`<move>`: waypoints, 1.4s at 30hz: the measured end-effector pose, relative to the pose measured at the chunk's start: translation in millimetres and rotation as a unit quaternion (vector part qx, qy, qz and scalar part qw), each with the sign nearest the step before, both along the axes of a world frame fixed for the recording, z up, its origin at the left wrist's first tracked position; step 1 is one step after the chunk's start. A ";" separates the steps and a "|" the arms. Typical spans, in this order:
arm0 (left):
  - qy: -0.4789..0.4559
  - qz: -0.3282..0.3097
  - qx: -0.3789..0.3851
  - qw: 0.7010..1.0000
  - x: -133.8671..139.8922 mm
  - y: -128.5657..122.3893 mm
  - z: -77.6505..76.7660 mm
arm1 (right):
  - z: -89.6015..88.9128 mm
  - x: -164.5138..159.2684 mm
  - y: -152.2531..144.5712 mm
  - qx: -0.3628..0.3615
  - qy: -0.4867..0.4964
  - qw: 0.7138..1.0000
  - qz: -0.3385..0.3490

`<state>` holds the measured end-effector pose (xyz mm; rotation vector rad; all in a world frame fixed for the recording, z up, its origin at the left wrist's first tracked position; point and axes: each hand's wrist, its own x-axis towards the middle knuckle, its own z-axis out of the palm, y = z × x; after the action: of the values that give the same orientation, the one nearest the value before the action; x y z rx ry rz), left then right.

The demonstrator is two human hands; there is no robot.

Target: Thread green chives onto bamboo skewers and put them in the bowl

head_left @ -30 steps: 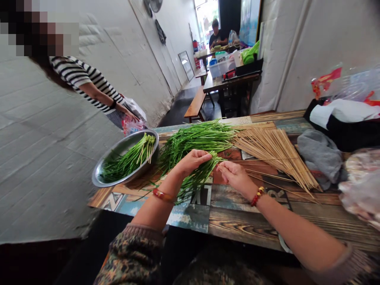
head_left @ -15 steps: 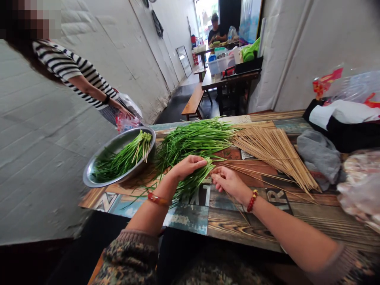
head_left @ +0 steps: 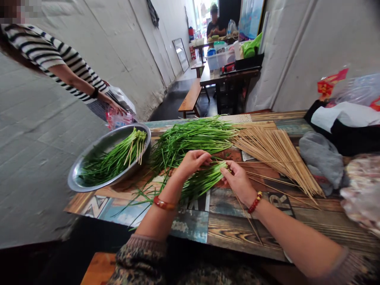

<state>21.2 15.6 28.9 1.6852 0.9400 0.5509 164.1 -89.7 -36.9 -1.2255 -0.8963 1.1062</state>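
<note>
My left hand [head_left: 196,161] is closed, thumb and fingers pinched together beside the top edge of a small bunch of garlic chives [head_left: 204,180]. What it pinches, if anything, is hidden. My right hand [head_left: 239,182] grips the pale cut ends of that bunch between thumb and fingers. From beneath this hand a thin bamboo skewer [head_left: 251,221] slants down toward the table's near edge. Behind both hands lies a larger heap of chives [head_left: 192,136]. To its right spreads a pile of bamboo skewers [head_left: 276,154], with a few loose ones nearer my right hand.
At the left, a metal basin [head_left: 73,178] holds chives threaded on skewers. Plastic bags [head_left: 322,158] and a black-and-white cloth [head_left: 347,118] lie at the table's right side. A person in a striped top [head_left: 71,71] stands by the wall; another person [head_left: 214,27] sits far back.
My right hand has moved onto the bunch's pale ends, and my left hand has shifted off them toward its upper side. The view has swung slightly right.
</note>
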 end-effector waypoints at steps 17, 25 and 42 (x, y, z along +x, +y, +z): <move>0.111 -0.079 0.281 0.950 3.1 19.0 -24.4 | -0.7 -1.4 0.1 -0.044 -0.139 0.989 -0.021; 0.285 -0.122 0.413 0.856 1.3 15.7 -24.8 | -0.8 -0.6 -1.9 -0.047 -0.184 0.982 -0.016; 0.058 -0.012 0.238 0.970 -5.2 15.7 -26.0 | 5.6 -1.2 -1.9 -0.042 -0.152 0.987 -0.020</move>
<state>15.9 31.3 2.9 2.1744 0.9157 0.7081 162.9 -91.6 -31.3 -1.5036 -1.0569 0.9461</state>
